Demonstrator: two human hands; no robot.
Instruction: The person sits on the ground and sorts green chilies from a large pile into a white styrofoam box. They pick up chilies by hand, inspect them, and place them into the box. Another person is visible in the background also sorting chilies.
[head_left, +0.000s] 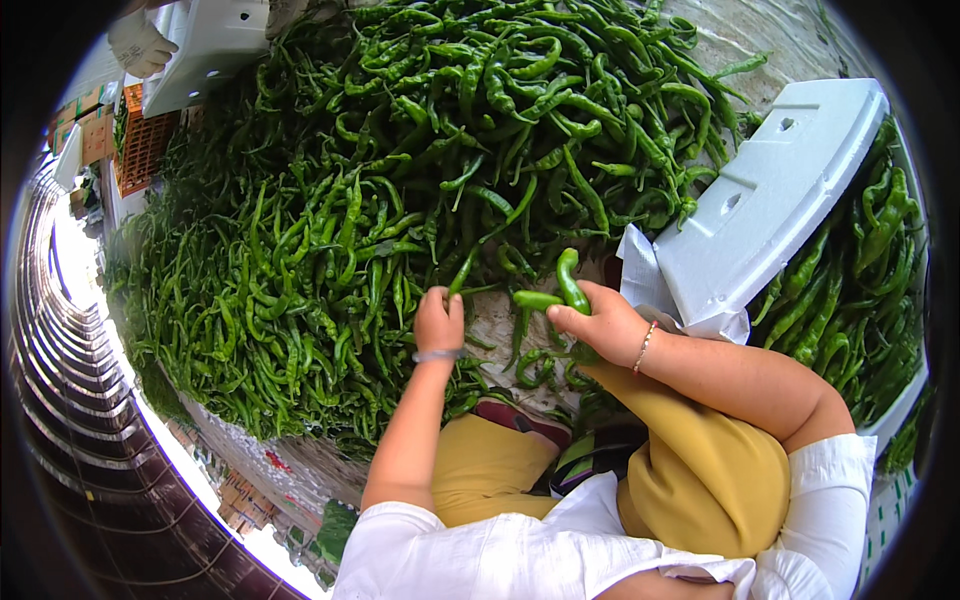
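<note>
My left hand (440, 320), with a grey band at the wrist, pinches the end of a long green chili pepper (465, 271) at the edge of a large heap of green peppers (315, 247). To its right, my right hand (600, 319), wearing a beaded bracelet, is closed around a curved green pepper (569, 279). A second pepper (535, 301) sticks out to the left beside its thumb. Below and between the hands, a few loose peppers (534, 369) lie on a pale sheet (491, 311).
A white foam lid (772, 195) leans at the right, beside a foam box (904, 401) full of green peppers. At the upper left, another person's gloved hand (141, 46) is by a white foam box (217, 49), near an orange plastic crate (141, 146).
</note>
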